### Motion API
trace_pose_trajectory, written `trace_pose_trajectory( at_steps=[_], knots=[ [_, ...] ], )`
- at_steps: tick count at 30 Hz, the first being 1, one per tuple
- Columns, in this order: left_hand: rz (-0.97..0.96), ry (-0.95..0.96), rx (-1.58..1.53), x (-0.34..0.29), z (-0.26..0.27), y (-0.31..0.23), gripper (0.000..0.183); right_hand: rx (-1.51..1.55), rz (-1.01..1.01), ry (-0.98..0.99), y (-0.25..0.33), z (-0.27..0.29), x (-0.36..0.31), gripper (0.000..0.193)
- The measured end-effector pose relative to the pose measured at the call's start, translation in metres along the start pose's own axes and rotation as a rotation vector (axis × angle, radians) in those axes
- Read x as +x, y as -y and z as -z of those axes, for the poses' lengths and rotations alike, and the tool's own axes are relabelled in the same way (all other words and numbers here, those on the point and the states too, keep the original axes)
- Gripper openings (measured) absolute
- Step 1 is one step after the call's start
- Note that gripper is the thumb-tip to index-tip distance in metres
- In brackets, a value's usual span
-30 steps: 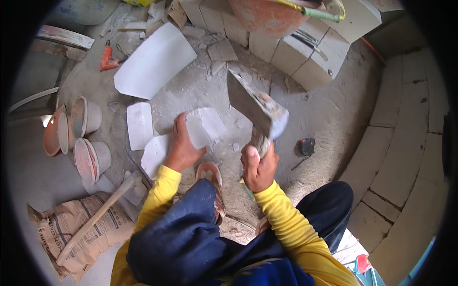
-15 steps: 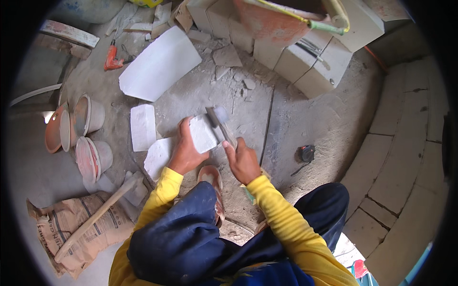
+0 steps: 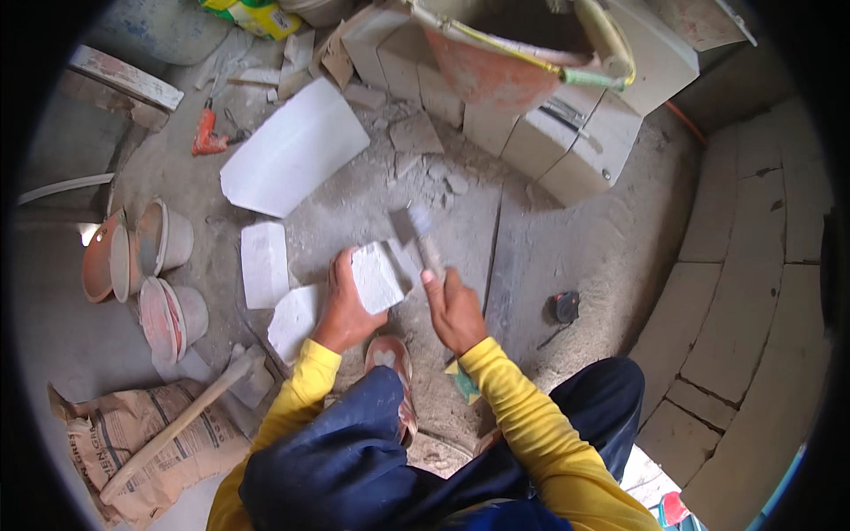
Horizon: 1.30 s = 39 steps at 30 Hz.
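My left hand (image 3: 345,305) is closed round a small white lightweight-concrete block (image 3: 377,278), holding it from its left side above the floor. In my right hand (image 3: 459,310) is the handle of a short hand tool (image 3: 429,254) with a broad, flat metal blade; motion blurs the blade, so its exact kind is unclear. The blade is raised just beyond the block's upper right corner, apart from it. Two smaller white block pieces, one (image 3: 265,265) above the other (image 3: 295,323), lie left of my left hand. Farther off rests a large white slab (image 3: 295,148).
A mortar-stained bucket (image 3: 496,66) stands on a row of blocks (image 3: 567,146) at the back. An orange drill (image 3: 208,133), tubs (image 3: 173,237) and a paper sack (image 3: 159,442) under a wooden handle (image 3: 177,420) are at left. A tape measure (image 3: 564,306) lies right; a block wall (image 3: 726,301) curves beyond.
The tool's blade has come away from the block's right edge. My right hand is slightly lower and farther right. The whole view has shifted, so the scene sits lower.
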<state>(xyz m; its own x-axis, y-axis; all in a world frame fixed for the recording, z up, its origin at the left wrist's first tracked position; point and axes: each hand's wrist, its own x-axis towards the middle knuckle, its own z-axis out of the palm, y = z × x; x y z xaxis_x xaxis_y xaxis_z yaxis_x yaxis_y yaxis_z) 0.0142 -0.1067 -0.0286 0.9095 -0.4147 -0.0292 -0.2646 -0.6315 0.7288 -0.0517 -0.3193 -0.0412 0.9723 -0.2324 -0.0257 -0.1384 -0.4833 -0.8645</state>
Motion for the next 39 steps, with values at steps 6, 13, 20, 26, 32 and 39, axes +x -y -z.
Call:
trace_pose_trajectory(
  at_steps=[6,13,20,26,32,39],
  knots=[
    [-0.017,0.01,0.097,0.002,0.001,-0.011,0.107,0.179,-0.14,0.084,0.029,0.015,0.008,0.049],
    [0.041,-0.003,0.031,0.0,0.007,-0.01,0.109,0.242,-0.056,0.016,0.049,0.023,0.005,0.043],
    [0.004,0.035,0.005,-0.004,-0.005,-0.003,0.108,-0.026,-0.074,0.137,-0.017,-0.013,0.012,0.044],
    [0.032,0.023,0.061,0.003,0.004,-0.004,0.113,0.35,-0.04,-0.162,0.045,0.03,-0.011,0.039],
    [0.011,0.035,0.049,0.002,-0.004,-0.003,0.113,0.002,-0.2,0.14,-0.003,0.009,-0.017,0.037],
    [0.026,0.022,0.079,0.004,0.001,-0.006,0.112,0.199,-0.057,-0.062,0.027,0.02,-0.026,0.04]
  ],
)
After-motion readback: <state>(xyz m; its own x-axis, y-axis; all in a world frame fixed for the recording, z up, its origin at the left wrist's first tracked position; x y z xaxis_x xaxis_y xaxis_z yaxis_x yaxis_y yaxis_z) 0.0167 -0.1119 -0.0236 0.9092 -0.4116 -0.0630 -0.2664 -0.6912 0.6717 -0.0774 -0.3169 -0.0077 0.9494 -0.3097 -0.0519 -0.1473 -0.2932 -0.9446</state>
